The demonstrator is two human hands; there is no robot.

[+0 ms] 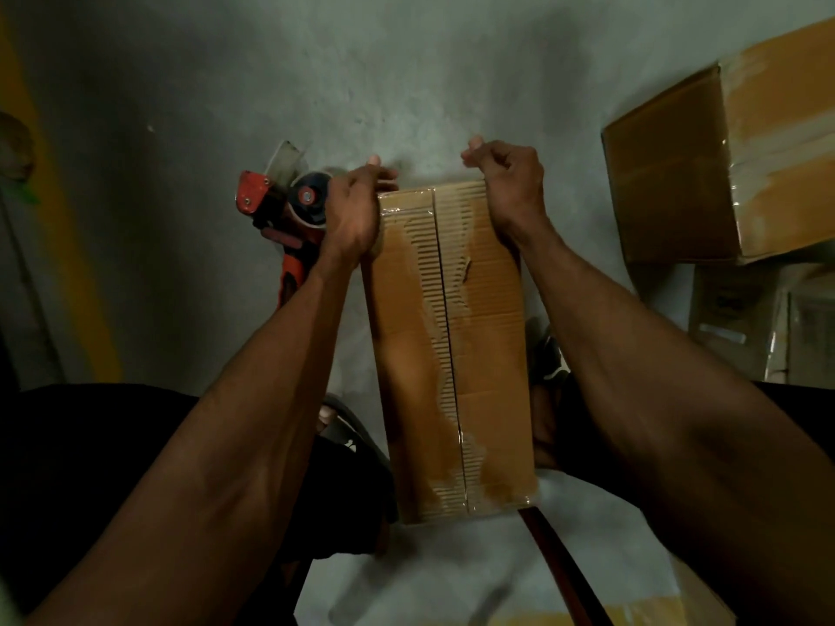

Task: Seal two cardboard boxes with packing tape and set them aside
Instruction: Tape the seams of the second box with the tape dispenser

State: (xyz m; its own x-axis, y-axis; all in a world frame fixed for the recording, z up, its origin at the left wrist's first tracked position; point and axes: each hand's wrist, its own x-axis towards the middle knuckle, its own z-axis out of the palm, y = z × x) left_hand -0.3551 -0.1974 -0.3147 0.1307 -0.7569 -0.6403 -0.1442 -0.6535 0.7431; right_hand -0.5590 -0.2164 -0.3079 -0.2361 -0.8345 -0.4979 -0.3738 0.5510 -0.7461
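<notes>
A long, narrow cardboard box (492,336) lies lengthwise in front of me, its centre seam covered with clear tape and torn patches. My left hand (352,210) clasps the far left corner, fingers laid over the far edge. At the far right corner, my right hand (510,183) is curled into a fist with thumb and forefinger pinched; I see nothing between them. A red tape dispenser (275,210) lies on the floor just left of my left hand, partly hidden by it. A larger taped cardboard box (723,164) sits at the right.
The grey concrete floor (316,83) stretches beyond the box. A yellow painted stripe (77,246) runs along the left. A paler carton (741,318) stands below the larger box at the right. My legs and feet flank the narrow box.
</notes>
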